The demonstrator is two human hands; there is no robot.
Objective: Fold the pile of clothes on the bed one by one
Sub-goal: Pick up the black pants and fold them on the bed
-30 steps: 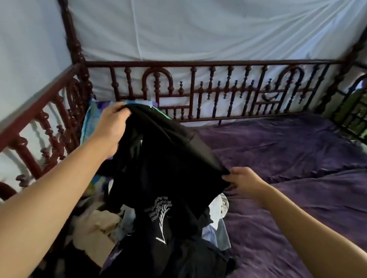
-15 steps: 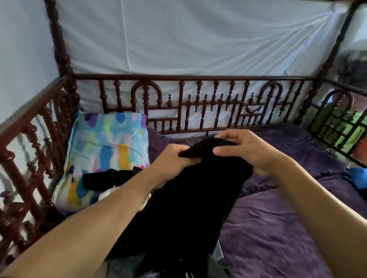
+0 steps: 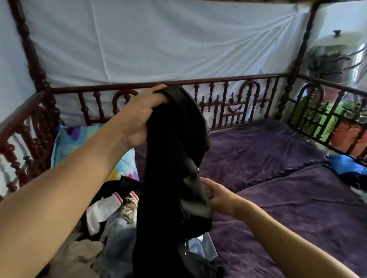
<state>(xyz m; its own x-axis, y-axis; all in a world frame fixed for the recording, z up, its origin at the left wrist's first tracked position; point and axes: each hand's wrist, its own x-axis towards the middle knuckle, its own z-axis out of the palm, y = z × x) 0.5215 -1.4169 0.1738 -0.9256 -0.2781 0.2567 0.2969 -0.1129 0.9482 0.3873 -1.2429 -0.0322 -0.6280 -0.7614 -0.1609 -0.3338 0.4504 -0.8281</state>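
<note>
Over the purple bedspread (image 3: pixel 283 223) a black garment (image 3: pixel 170 160) is held high above the pile (image 3: pixel 105 234), top clenched in the left hand (image 3: pixel 143 114) so it hangs straight, mid fold pinched by the right hand (image 3: pixel 219 198), prob. to straighten it.

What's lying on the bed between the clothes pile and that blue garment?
Only bare purple bedspread lies between the clothes pile and the blue garment, as the head view shows.

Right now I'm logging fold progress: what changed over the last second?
The left hand lifted the black garment by its top; it now hangs bunched over the pile. The right hand left the top and dropped to its middle. Pillow and purple bedspread stayed put.
</note>
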